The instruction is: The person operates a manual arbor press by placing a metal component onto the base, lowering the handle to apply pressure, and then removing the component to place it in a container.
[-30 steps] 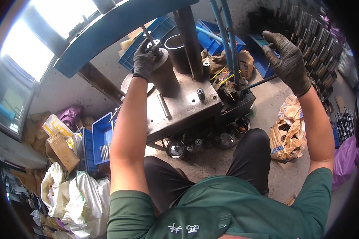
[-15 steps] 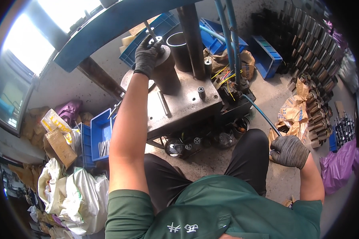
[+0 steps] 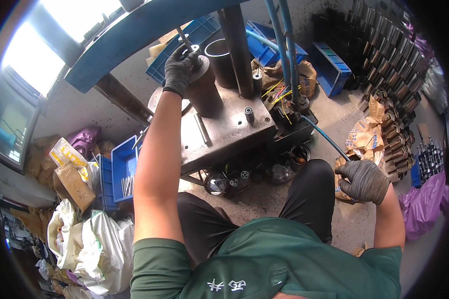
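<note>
My left hand (image 3: 178, 73), in a dark knit glove, is closed around a small metal sleeve (image 3: 195, 48) with a ring-shaped end. It holds the sleeve at the top of a thick upright steel cylinder (image 3: 204, 92). Just above, a thin metal rod (image 3: 182, 35) points down toward the sleeve; whether they touch is unclear. The cylinder stands on a steel press table (image 3: 229, 132). Out to the right, my gloved right hand (image 3: 363, 182) is wrapped round the end of a blue-green pump lever (image 3: 324, 135), which slopes down from the hydraulic unit (image 3: 292, 112).
A blue press beam (image 3: 134, 42) crosses overhead. On the table are a loose metal pin (image 3: 202, 128), a small bushing (image 3: 249, 114) and a wide tube (image 3: 219, 65). Blue crates (image 3: 333, 72), stacked metal sleeves (image 3: 391, 55) and white sacks (image 3: 105, 249) surround the workplace.
My right hand and the lever's end have risen slightly. My left hand keeps its place at the top of the cylinder. The whole view has shifted a little.
</note>
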Motion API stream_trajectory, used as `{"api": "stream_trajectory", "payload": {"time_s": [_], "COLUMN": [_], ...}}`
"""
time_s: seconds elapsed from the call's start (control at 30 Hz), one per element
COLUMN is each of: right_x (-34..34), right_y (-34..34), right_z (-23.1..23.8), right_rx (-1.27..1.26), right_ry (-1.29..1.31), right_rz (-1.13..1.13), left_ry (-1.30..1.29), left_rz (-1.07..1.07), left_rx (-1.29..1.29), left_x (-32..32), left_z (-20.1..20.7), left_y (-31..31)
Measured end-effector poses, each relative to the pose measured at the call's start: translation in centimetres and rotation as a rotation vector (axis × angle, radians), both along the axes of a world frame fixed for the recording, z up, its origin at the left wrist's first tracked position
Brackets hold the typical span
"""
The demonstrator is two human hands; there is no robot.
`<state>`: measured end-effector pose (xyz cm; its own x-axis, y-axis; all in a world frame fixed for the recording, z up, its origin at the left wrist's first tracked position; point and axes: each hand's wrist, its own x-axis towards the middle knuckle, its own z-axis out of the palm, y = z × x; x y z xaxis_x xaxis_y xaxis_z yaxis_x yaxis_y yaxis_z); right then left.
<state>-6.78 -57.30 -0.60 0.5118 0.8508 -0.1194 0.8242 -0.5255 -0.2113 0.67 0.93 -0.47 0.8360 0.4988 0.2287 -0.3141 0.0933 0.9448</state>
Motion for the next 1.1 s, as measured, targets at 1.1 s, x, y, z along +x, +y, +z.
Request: {"api": "stream_trajectory", "payload": {"time_s": [1.1], "right_x": [16.4], "right_y": [12.9], "right_z": [8.8], "right_rx": [0.906], "right_ry": [-0.686], "right_rz": [-0.12], "left_ry": [0.004], "left_rz": [-0.025], "left_rx": [0.269], "left_x": [-0.9], "left_z": [1.1], "left_y": [-2.2]}}
